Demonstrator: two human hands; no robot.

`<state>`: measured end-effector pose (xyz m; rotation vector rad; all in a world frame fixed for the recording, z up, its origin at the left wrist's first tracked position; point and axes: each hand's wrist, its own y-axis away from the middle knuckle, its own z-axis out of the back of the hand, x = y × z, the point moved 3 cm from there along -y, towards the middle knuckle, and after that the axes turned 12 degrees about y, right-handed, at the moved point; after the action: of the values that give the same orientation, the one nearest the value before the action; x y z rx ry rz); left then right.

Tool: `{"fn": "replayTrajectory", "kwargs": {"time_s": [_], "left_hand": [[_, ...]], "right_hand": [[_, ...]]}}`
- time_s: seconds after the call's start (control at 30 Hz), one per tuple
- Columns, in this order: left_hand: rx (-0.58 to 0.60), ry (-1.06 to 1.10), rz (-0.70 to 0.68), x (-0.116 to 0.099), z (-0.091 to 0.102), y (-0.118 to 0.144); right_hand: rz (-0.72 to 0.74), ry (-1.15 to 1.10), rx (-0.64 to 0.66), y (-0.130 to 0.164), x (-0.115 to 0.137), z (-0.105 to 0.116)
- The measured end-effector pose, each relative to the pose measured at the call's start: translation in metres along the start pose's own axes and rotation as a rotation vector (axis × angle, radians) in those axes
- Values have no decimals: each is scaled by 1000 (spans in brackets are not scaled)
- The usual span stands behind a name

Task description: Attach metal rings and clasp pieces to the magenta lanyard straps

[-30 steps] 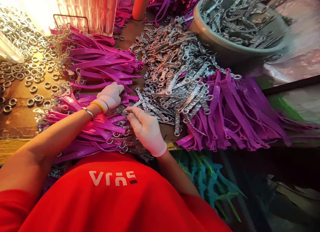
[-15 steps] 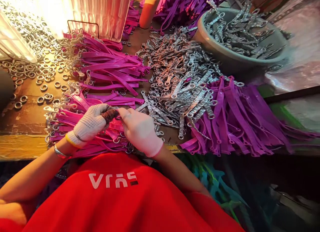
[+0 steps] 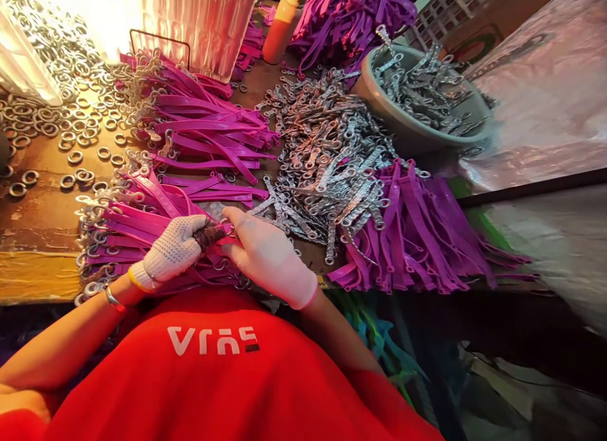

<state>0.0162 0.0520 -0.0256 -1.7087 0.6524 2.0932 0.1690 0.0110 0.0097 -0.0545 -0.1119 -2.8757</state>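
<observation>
Left hand (image 3: 171, 248) and right hand (image 3: 271, 251) curled close above straps (image 3: 162, 199)

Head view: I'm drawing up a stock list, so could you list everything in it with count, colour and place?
Bench: one, brown, across the middle
Rings: many, silver, left
Straps: many, purple to pink, centre, back and right
Bucket: one, grey, back right
Links: many, silver, heaped centre and in the bucket
Bottle: one, orange, back centre
Ribbed plastic: apparently two pieces, translucent, back left
Crate: one, pale, back right
Sheeting: uncounted, clear, right
Strips: several, teal, below the bench
Wrapped item: one, dark brown, centre
Bracelet: one, silver, lower left
Shirt: one, red, bottom
Left hand: one, white dotted glove, gripping the wrapped item
Right hand: one, white glove, centre
</observation>
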Motion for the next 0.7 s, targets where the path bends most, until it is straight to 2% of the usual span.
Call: {"fn": "replayTrajectory", "kwargs": {"time_s": [0.13, 0.2, 0.33, 0.47, 0.53, 0.63, 0.7], "left_hand": [[-41, -91, -23, 6, -4, 5], [-39, -131, -27, 12, -7, 7], [15, -148, -30, 18, -8, 7], [94, -64, -6, 18, -5, 6], [102, 12, -38, 15, -3, 7], [-59, 187, -90, 5, 7, 10], [-173, 423, -1, 0, 13, 11]], "right_hand": [[-58, 80, 84, -1, 0, -7], [-33, 145, 105, 0, 3, -15], [93, 259, 128, 2, 13, -28], [94, 230, 148, 8, 12, -19], [131, 142, 141, 13, 3, -8], [138, 62, 36, 10, -35, 6], [-92, 167, -93, -2, -78, 5]]}}
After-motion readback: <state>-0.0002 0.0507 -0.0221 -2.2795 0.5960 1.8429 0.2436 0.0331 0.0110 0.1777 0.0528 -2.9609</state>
